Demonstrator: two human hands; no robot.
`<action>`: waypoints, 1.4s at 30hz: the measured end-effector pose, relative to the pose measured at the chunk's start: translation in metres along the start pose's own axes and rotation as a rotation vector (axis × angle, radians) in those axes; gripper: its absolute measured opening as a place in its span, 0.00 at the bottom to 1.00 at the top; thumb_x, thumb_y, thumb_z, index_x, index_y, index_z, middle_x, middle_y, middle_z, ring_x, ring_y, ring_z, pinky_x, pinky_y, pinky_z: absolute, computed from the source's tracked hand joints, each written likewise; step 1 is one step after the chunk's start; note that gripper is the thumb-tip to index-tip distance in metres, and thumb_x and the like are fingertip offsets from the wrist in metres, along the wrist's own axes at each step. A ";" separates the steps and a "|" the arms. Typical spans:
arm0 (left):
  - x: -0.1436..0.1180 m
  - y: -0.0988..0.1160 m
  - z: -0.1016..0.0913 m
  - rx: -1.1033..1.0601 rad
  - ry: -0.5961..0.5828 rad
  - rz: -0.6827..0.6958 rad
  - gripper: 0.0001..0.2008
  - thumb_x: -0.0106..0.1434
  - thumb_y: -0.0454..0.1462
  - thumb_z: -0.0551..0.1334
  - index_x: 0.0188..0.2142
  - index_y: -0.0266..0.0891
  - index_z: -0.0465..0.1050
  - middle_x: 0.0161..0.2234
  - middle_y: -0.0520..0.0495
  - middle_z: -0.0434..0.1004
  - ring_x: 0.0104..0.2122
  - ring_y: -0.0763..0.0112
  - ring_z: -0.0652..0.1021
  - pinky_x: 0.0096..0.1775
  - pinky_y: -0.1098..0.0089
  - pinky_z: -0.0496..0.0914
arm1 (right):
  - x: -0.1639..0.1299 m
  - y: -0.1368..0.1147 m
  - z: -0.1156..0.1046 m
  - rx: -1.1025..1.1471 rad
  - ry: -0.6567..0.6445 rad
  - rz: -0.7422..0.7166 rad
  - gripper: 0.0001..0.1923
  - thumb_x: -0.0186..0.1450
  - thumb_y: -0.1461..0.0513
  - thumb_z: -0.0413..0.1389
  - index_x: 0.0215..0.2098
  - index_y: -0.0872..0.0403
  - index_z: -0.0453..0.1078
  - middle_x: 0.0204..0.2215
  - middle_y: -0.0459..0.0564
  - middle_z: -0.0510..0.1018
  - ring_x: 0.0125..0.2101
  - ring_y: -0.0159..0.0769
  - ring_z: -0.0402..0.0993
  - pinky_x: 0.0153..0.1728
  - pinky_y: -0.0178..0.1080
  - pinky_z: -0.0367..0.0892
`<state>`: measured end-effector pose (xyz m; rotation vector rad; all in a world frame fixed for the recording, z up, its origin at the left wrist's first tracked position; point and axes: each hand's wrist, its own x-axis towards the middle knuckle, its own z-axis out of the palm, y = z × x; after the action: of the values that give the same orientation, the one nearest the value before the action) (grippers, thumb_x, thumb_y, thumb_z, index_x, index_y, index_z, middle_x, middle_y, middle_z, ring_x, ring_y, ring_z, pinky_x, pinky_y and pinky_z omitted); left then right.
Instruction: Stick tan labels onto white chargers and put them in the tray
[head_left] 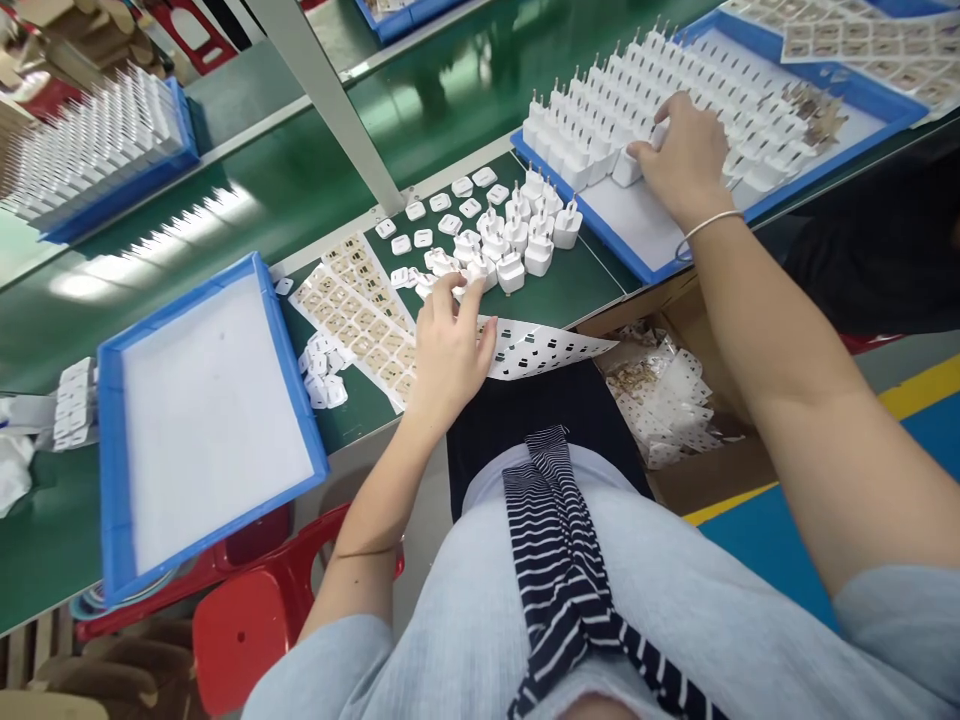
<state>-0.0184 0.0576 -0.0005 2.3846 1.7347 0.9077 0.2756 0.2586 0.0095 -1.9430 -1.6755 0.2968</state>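
My right hand (690, 155) is over the blue tray (611, 245) on the right, its thumb and fingers around a white plug charger (627, 170) at the edge of packed rows of the same chargers (600, 115). My left hand (450, 350) reaches to the near side of a loose group of white plug chargers (517, 232), thumb and fingers apart. Its fingertips are close to several white pieces there, and contact is hard to make out. A white sheet with dark cut-outs (544, 348) curls over the table edge beside the left thumb.
Small white caps (450, 224) lie behind the chargers. Left of my left hand are sticker sheets (360, 320) and a pile of white pieces (322, 370). A blue-rimmed tray (292, 400) stands further left. An open carton (720, 470) with scraps sits below the table; a metal post (330, 100) rises behind.
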 end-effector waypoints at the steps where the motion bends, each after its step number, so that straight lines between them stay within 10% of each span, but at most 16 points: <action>1: -0.003 0.004 0.001 0.008 -0.010 0.010 0.20 0.70 0.42 0.59 0.59 0.40 0.68 0.57 0.32 0.68 0.50 0.50 0.75 0.55 0.50 0.68 | 0.005 0.000 0.002 0.021 -0.003 -0.001 0.19 0.64 0.52 0.55 0.28 0.45 0.46 0.52 0.76 0.75 0.59 0.50 0.70 0.49 0.50 0.56; 8: -0.027 0.014 -0.009 -0.082 0.066 0.023 0.17 0.72 0.41 0.58 0.57 0.39 0.70 0.54 0.36 0.73 0.51 0.57 0.76 0.55 0.55 0.71 | -0.037 0.001 0.005 0.482 0.226 -0.016 0.13 0.67 0.72 0.54 0.34 0.48 0.58 0.22 0.39 0.73 0.21 0.25 0.68 0.29 0.34 0.62; 12: -0.047 0.019 -0.008 -0.559 0.009 -0.100 0.28 0.67 0.46 0.65 0.64 0.45 0.63 0.58 0.39 0.74 0.58 0.57 0.75 0.59 0.56 0.71 | -0.160 -0.018 0.013 1.214 -0.158 -0.010 0.11 0.69 0.57 0.61 0.40 0.48 0.62 0.22 0.40 0.77 0.18 0.28 0.71 0.17 0.32 0.58; 17: -0.064 0.031 0.018 -1.147 -0.002 -0.469 0.31 0.64 0.51 0.67 0.63 0.45 0.66 0.58 0.40 0.77 0.51 0.61 0.81 0.51 0.64 0.77 | -0.258 -0.055 0.035 1.394 -0.649 0.056 0.18 0.66 0.50 0.63 0.43 0.47 0.60 0.22 0.39 0.78 0.21 0.32 0.76 0.22 0.34 0.68; 22: -0.071 0.012 0.011 -1.080 0.131 -0.501 0.24 0.66 0.52 0.64 0.55 0.43 0.70 0.50 0.42 0.81 0.48 0.60 0.82 0.51 0.61 0.76 | -0.222 -0.062 0.043 0.947 -0.660 -0.295 0.14 0.65 0.59 0.63 0.45 0.50 0.65 0.31 0.44 0.75 0.28 0.31 0.70 0.28 0.34 0.64; 26: -0.076 0.002 -0.006 -0.634 -0.162 -0.231 0.19 0.69 0.44 0.63 0.56 0.41 0.68 0.54 0.40 0.78 0.53 0.58 0.79 0.56 0.56 0.73 | -0.184 -0.064 0.057 0.474 -0.550 -0.581 0.13 0.63 0.65 0.59 0.47 0.55 0.74 0.36 0.49 0.74 0.33 0.35 0.68 0.36 0.37 0.63; 30: -0.085 0.009 0.000 -0.347 -0.335 0.005 0.19 0.70 0.41 0.59 0.58 0.38 0.65 0.59 0.36 0.75 0.63 0.51 0.72 0.64 0.48 0.65 | -0.178 -0.066 0.068 0.223 -0.599 -0.653 0.18 0.64 0.65 0.60 0.52 0.54 0.77 0.42 0.52 0.79 0.37 0.37 0.73 0.35 0.36 0.61; 42: -0.101 -0.001 0.020 -0.138 -0.283 0.115 0.18 0.72 0.42 0.56 0.56 0.35 0.66 0.63 0.33 0.71 0.66 0.51 0.69 0.66 0.48 0.61 | -0.189 -0.065 0.069 0.040 -0.515 -0.815 0.09 0.69 0.64 0.53 0.35 0.56 0.75 0.35 0.51 0.81 0.35 0.37 0.75 0.29 0.37 0.55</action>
<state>-0.0297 -0.0255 -0.0597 2.4041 1.4008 0.6382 0.1492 0.0992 -0.0473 -1.0460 -2.5957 0.5210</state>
